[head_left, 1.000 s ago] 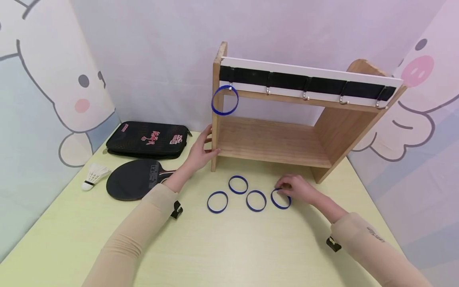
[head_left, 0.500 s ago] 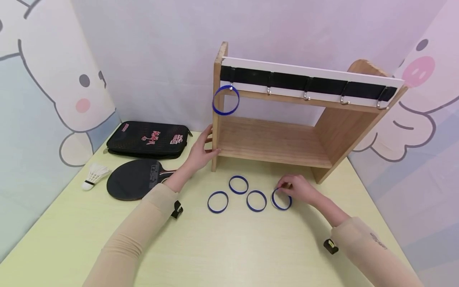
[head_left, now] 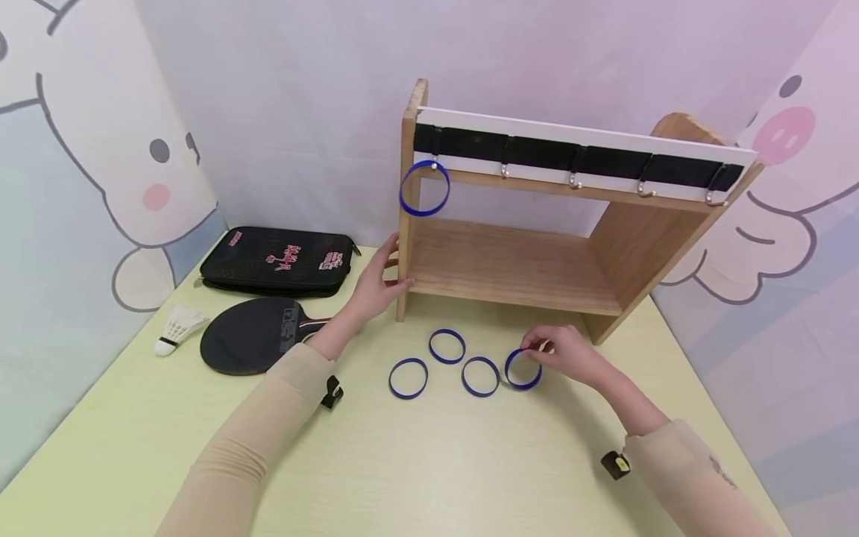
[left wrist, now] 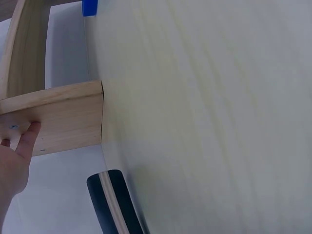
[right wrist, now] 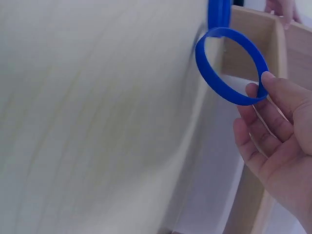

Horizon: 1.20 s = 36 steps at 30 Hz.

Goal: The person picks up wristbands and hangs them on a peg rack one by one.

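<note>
A wooden rack (head_left: pixel 510 265) with a row of metal hooks stands at the back of the table. One blue ring (head_left: pixel 423 189) hangs on its leftmost hook. My left hand (head_left: pixel 377 280) rests open against the rack's left upright (left wrist: pixel 53 122). Three blue rings lie flat in front: left (head_left: pixel 407 378), middle back (head_left: pixel 447 346), middle front (head_left: pixel 479 376). My right hand (head_left: pixel 560 352) pinches a fourth blue ring (head_left: pixel 523 369) by its rim and has it tilted up off the table (right wrist: pixel 229 68).
A black table-tennis bat (head_left: pixel 251 335), a black zipped case (head_left: pixel 278 261) and a white shuttlecock (head_left: pixel 176 327) lie at the left of the pale green table (head_left: pixel 429 462). Printed walls close in the back and both sides.
My right hand has pinched the rightmost ring and tipped it up from lying flat on the table. The left hand has stayed on the rack.
</note>
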### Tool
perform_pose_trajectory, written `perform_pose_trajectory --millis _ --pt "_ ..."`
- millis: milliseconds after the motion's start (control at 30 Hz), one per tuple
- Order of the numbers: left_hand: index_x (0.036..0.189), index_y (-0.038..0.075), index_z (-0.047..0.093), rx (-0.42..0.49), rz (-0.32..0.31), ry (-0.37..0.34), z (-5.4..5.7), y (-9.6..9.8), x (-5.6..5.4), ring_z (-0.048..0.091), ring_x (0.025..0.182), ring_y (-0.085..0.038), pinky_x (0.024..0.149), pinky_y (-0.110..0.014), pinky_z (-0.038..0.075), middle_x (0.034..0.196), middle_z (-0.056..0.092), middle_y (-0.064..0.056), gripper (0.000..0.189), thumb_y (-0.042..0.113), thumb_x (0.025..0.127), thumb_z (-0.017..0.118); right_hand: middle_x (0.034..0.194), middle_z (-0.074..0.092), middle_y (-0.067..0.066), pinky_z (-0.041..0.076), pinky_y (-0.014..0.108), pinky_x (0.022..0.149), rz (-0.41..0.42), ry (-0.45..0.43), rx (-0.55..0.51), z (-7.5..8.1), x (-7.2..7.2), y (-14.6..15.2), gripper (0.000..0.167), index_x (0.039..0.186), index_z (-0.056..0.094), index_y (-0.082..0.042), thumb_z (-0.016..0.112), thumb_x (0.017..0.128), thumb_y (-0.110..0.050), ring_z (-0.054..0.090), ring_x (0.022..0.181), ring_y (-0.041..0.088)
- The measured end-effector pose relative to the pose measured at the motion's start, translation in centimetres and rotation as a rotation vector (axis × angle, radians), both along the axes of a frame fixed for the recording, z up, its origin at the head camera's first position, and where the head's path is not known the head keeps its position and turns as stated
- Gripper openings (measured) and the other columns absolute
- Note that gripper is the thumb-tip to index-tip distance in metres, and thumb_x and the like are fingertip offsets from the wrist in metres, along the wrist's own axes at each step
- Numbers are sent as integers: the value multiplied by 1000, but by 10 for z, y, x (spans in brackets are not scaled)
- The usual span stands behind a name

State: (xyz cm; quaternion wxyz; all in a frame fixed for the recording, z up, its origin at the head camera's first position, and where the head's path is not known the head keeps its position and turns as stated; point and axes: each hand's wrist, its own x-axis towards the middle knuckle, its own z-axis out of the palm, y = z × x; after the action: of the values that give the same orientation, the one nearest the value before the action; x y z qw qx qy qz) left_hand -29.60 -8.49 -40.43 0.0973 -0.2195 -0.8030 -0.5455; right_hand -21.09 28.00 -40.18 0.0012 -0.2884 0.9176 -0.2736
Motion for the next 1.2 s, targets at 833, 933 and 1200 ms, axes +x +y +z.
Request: perform_pose_trajectory --millis 833,933,1200 --pt "152 26 13 0 -6 8 -1 0 -1 44 128 -34 91 -43 53 150 28 -12 87 10 87 67 79 67 -6 52 18 59 -69 272 -179 95 25 -34 14 87 68 -13 77 77 -7 56 67 7" --pt "152 26 13 3 -9 7 -1 0 0 43 128 -34 92 -43 52 151 27 -12 86 10 87 67 79 67 -6 50 16 58 -79 309 -195 109 25 -37 15 86 68 -13 77 77 -7 55 67 6" --pt "153 24 12 -2 5 -19 1 0 1 43 128 -34 92 -43 52 151 27 -12 88 11 86 68 81 66 -3 46 13 55 -73 347 -322 151 26 -53 12 87 68 -7 75 78 -2 54 67 7"
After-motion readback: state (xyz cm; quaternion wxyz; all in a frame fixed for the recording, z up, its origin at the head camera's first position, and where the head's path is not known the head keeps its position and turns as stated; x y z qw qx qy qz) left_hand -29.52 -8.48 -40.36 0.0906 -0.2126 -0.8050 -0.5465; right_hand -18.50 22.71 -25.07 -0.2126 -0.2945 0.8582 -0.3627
